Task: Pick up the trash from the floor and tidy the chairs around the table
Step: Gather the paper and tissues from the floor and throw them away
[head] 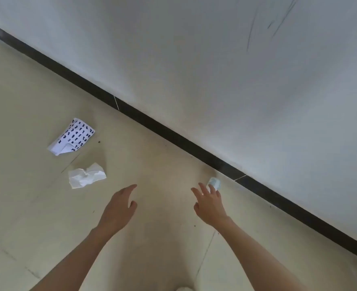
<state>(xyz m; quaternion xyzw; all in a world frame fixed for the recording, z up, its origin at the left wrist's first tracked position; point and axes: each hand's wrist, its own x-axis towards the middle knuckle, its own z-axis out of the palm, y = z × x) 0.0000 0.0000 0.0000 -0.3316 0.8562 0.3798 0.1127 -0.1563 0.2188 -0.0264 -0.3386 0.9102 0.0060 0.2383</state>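
Looking down at a corner of the room here. Biggest thing is the pale grey-white painted wall (236, 70) filling the whole upper right, with a few thin dark scuff lines up near the top. Below it is the cream tiled floor (26, 206), and a black baseboard strip (173, 135) runs diagonally between the two from upper left to lower right.

Both bare forearms come in from the bottom. Left hand (118, 208) hangs over bare floor with fingers straight and together, thumb out to the side, holding nothing. Right hand (210, 203) is stretched toward the baseboard with fingers spread loose, also holding nothing as far as I can see.

Trash-wise: a crumpled white paper tissue (86, 175) lies on the floor up and to the left of the left hand, near it but not touching. Just beyond that is a bent white paper sheet printed with rows of dark blue marks (72, 136), one corner folded over. Smallest is a little pale blue-white wad of paper (215, 182) right by the baseboard, at the right hand's fingertips; can't tell if they actually touch it.
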